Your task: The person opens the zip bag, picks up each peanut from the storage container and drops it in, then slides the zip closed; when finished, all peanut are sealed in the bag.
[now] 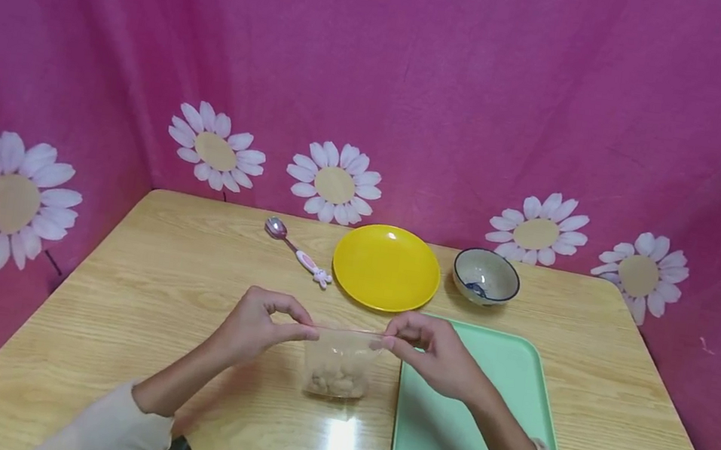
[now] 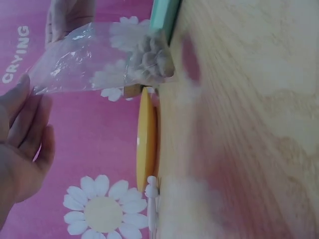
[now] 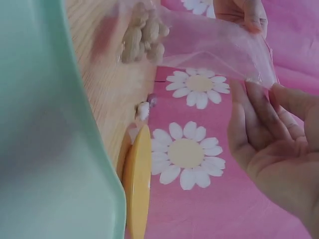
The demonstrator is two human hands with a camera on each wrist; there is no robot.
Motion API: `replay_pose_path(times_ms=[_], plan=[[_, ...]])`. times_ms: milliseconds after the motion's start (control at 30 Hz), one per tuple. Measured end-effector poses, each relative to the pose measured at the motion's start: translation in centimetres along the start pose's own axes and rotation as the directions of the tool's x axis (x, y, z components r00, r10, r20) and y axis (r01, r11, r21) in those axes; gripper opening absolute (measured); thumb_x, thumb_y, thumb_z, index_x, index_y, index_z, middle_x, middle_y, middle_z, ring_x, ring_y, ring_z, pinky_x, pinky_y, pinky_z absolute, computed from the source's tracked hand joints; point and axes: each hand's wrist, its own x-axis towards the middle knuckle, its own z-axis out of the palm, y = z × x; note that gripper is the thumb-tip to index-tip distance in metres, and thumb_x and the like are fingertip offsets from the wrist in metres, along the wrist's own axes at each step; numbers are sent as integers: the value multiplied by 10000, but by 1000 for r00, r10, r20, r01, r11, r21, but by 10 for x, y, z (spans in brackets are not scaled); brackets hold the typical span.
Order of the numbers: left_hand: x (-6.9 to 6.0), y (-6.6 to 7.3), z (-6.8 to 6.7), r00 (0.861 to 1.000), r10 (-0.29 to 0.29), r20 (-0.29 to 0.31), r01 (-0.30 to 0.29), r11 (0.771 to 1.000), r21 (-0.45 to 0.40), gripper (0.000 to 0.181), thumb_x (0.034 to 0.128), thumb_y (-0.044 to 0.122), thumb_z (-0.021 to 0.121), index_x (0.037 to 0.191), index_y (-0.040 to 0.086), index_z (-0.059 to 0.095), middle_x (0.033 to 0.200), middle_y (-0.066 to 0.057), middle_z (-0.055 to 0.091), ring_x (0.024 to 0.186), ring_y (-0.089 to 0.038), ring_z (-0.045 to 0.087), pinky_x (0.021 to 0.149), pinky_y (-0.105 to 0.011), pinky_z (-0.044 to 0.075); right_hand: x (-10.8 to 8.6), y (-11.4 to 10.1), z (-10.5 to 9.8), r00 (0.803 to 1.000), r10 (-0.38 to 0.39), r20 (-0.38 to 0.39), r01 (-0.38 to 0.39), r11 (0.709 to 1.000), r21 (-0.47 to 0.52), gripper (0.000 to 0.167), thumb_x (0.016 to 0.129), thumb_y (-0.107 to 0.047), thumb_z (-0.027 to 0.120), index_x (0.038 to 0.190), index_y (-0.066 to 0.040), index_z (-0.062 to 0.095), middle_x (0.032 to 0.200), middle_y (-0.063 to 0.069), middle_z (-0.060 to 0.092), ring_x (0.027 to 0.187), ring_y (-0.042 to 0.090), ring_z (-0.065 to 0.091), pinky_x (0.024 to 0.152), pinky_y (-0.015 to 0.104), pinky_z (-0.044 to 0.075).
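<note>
A clear plastic bag (image 1: 342, 363) hangs between both hands, its top edge stretched straight. Peanuts in their shells (image 3: 144, 35) lie bunched at its bottom. My left hand (image 1: 265, 325) pinches the top left corner between thumb and fingers. At the opposite corner, my right hand (image 1: 431, 352) pinches the same edge. In the left wrist view the bag's bottom, full of peanuts (image 2: 151, 59), is close to the wooden table; whether it touches cannot be told.
A yellow plate (image 1: 387, 267) lies behind the bag, with a pink-handled spoon (image 1: 302, 254) to its left and a patterned bowl (image 1: 487, 277) to its right. Under the right forearm lies a green tray (image 1: 520, 360). A pink flowered cloth (image 1: 385, 91) hangs behind the wooden table (image 1: 116, 314).
</note>
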Motion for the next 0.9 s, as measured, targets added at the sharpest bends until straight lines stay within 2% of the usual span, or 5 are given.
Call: replay_pose_path(times_ms=[200, 333, 467, 667, 900], plan=[[1, 1, -5, 969, 52, 242, -19, 990, -140, 178, 859, 214, 691, 915, 47, 719, 830, -99, 731, 757, -171, 689, 714, -320, 572, -4, 8, -2, 991, 62, 120, -82, 982, 173, 212, 948, -175, 573, 1002, 30, 574, 910, 182, 703, 830, 197, 692, 784, 388, 570], [13, -8, -3, 955, -4, 295, 51, 987, -151, 178, 898, 154, 642, 931, -15, 683, 824, -147, 714, 718, -162, 685, 687, -345, 581, 4, 19, 2, 971, 170, 168, -206, 952, 227, 245, 960, -177, 552, 1024, 60, 560, 899, 160, 696, 861, 228, 714, 770, 423, 572], [30, -23, 5, 950, -161, 268, 201, 971, -132, 154, 895, 114, 641, 926, -34, 670, 806, -107, 708, 699, -135, 687, 692, -347, 585, 17, 29, 7, 944, 290, 158, -318, 928, 195, 221, 969, -136, 524, 1009, 75, 578, 873, 131, 700, 853, 244, 722, 737, 385, 581], [46, -39, 18, 931, -342, 129, 358, 926, -124, 122, 882, 59, 642, 895, -55, 683, 755, -106, 715, 610, -105, 661, 604, -280, 569, 39, 35, 14, 909, 415, 38, -416, 903, 104, 173, 945, -55, 529, 963, 94, 615, 845, 168, 706, 772, 240, 720, 692, 364, 586], [53, -44, 28, 931, -364, 22, 365, 930, -41, 159, 902, 82, 610, 904, -46, 704, 754, -116, 712, 616, -108, 665, 558, -263, 555, 54, 34, 17, 837, 527, -148, -528, 848, 33, 159, 917, -103, 592, 945, 41, 654, 808, 122, 695, 694, 188, 694, 637, 330, 583]])
